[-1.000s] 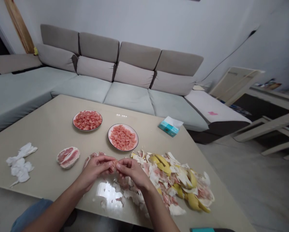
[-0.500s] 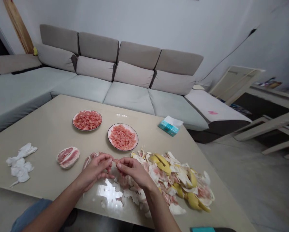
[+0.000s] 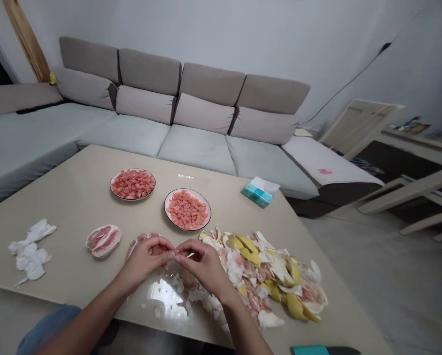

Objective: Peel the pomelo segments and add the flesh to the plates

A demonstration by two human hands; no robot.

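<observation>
1. The pomelo piece [image 3: 175,250] is hard to make out: only a trace of pink shows where the fingertips meet, and the fingers cover the rest.
2. A second pomelo chunk [image 3: 132,248] on the table [image 3: 73,197] lies mostly hidden behind the left hand [image 3: 149,259]. Reddish flesh shows through the loop of that thumb and forefinger – whether it is held or belongs to the chunk, I cannot tell.
3. A teal-handled knife [image 3: 310,350] by the table's near edge is cut off at the bottom of the view.
4. The heap of peel and pith [image 3: 258,276] fills the table's right part toward the near edge; the right hand [image 3: 201,261] and forearm hide its left side.
5. Two plates of pink pulp stand beyond the hands: the far plate [image 3: 132,198] nearer the table's far edge, the near plate [image 3: 202,199] closer to the heap.
6. A tissue box [image 3: 258,192] sits by the far right corner; crumpled tissue [image 3: 32,251] lies toward the near left corner, with an open pomelo half [image 3: 103,241] between it and the left hand.
7. Both forearms reach in over the near edge and converge. The hands hang above the table, fingertips touching, each thumb and forefinger pinched on the piece – the left hand's other fingers curl under.
</observation>
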